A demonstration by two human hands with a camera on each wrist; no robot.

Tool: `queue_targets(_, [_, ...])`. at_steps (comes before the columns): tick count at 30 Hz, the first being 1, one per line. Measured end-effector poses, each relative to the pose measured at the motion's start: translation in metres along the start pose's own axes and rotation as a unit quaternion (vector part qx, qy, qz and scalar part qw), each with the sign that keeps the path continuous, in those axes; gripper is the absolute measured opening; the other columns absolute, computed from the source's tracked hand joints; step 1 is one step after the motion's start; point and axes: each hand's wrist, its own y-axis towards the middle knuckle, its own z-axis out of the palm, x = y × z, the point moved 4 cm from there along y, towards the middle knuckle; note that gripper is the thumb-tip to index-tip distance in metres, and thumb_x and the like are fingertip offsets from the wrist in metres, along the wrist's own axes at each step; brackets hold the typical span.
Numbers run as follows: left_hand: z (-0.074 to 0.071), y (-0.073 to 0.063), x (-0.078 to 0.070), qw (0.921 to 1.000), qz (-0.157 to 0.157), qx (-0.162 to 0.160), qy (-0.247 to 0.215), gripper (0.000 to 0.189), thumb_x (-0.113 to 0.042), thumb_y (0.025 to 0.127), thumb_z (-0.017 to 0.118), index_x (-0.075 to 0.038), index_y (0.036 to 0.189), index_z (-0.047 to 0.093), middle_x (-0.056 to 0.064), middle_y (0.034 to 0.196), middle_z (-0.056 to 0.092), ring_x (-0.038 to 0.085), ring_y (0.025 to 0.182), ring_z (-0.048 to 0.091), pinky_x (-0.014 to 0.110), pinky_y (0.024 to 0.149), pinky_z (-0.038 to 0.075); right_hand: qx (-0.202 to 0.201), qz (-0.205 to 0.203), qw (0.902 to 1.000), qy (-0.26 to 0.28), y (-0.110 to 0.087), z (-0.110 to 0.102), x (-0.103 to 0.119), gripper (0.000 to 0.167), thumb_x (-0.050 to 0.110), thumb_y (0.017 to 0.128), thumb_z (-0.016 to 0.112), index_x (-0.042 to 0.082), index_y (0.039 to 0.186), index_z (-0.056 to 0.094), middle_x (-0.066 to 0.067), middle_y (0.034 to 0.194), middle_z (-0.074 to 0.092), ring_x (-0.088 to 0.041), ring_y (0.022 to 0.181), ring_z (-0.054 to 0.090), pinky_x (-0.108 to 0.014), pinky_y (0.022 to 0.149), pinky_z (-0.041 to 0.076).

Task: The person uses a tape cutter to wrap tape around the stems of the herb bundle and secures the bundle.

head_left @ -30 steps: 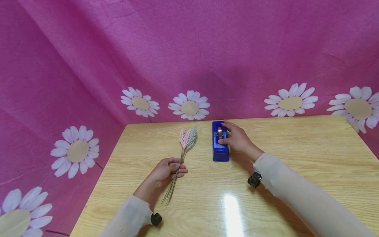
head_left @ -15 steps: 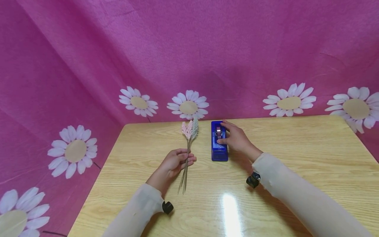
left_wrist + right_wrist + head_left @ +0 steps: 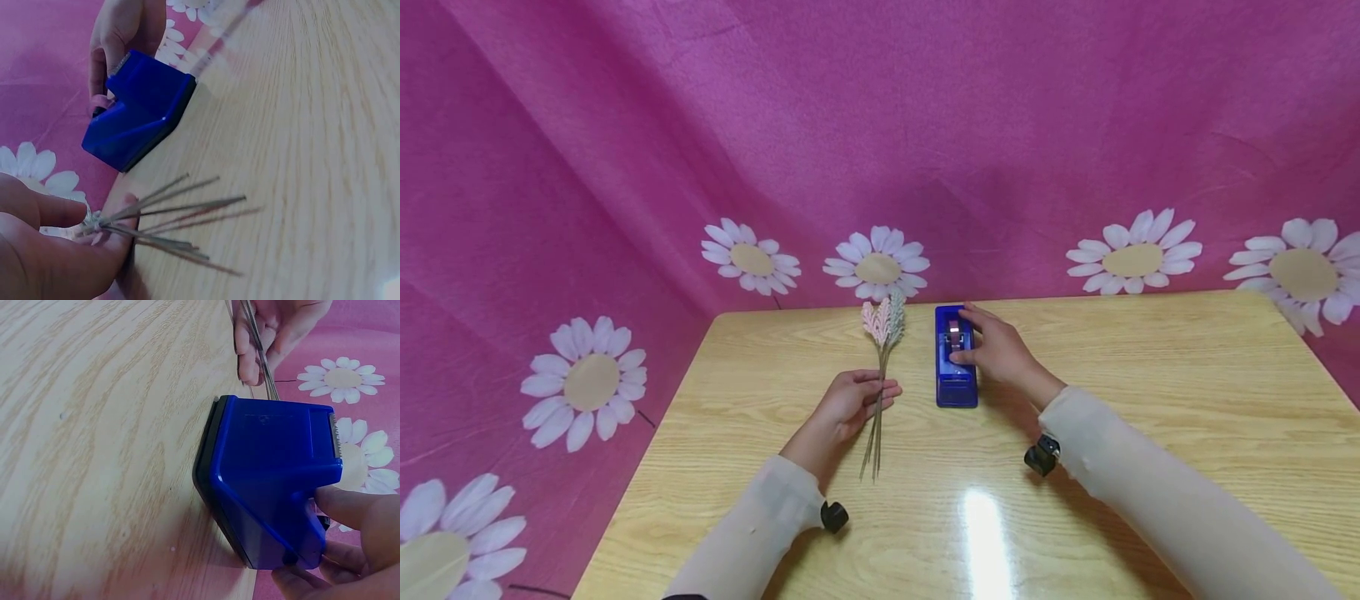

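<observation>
In the head view, my left hand [image 3: 848, 405] pinches the thin stems of a small bunch of artificial flower sprigs [image 3: 877, 323], with pink heads and a grey-green one. The heads point toward the back edge. Loose stem ends [image 3: 187, 206] fan out past the thumb in the left wrist view. A blue tape dispenser [image 3: 957, 393] stands upright on its base, right of the bunch. My right hand [image 3: 1002, 347] holds it by the right side, thumb and fingers around the tape roll opening. Its toothed cutter [image 3: 337, 439] shows in the right wrist view.
The wooden table [image 3: 1112, 375] lies under both hands. A pink cloth [image 3: 985, 150] printed with white daisies hangs along the back and left sides. A bright light reflection [image 3: 987, 542] falls near the front.
My left hand has moved the sprigs forward and right, closer to the tape dispenser, and they stand straighter along the table's depth. My right hand and the dispenser have stayed in place.
</observation>
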Motion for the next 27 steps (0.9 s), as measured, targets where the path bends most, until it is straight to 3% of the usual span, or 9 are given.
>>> queue_targets(12, [0.004, -0.013, -0.01, 0.9995, 0.026, -0.013, 0.015, 0.042, -0.001, 0.108, 0.043, 0.016, 0.147, 0.039, 0.031, 0.143, 0.053, 0.017, 0.111, 0.063, 0.026, 0.091, 0.05, 0.0, -0.002, 1.0, 0.0, 0.0, -0.002, 0.001, 0.081, 0.007, 0.09, 0.08, -0.005, 0.156, 0.036, -0.02, 0.168, 0.024, -0.043, 0.149, 0.035, -0.053, 0.122, 0.027])
queue_targets(16, [0.006, -0.018, -0.012, 0.9994, 0.029, -0.011, 0.018, 0.046, 0.0, 0.108, 0.042, 0.016, 0.15, 0.034, 0.031, 0.149, 0.047, 0.023, 0.123, 0.057, 0.034, 0.104, 0.045, 0.001, -0.001, 1.0, -0.001, 0.0, -0.002, 0.001, 0.081, 0.008, 0.09, 0.08, -0.005, 0.156, 0.036, -0.02, 0.168, 0.024, -0.043, 0.148, 0.035, -0.052, 0.122, 0.028])
queue_targets(20, [0.008, -0.021, -0.012, 0.9992, 0.033, -0.002, 0.022, 0.05, 0.001, 0.107, 0.041, 0.018, 0.152, 0.028, 0.033, 0.155, 0.039, 0.035, 0.142, 0.043, 0.044, 0.121, 0.031, 0.001, -0.002, 1.0, 0.001, 0.0, -0.002, 0.001, 0.081, 0.008, 0.089, 0.081, -0.006, 0.156, 0.036, -0.02, 0.168, 0.025, -0.043, 0.148, 0.036, -0.052, 0.122, 0.027])
queue_targets(27, [0.007, -0.026, -0.011, 0.9983, 0.045, 0.024, 0.028, 0.054, 0.002, 0.106, 0.039, 0.02, 0.153, 0.02, 0.034, 0.161, 0.028, 0.04, 0.152, 0.027, 0.048, 0.124, 0.023, 0.002, 0.0, 0.9999, 0.011, -0.002, -0.001, 0.001, 0.081, 0.008, 0.089, 0.08, -0.006, 0.155, 0.036, -0.02, 0.168, 0.024, -0.044, 0.148, 0.034, -0.052, 0.123, 0.025])
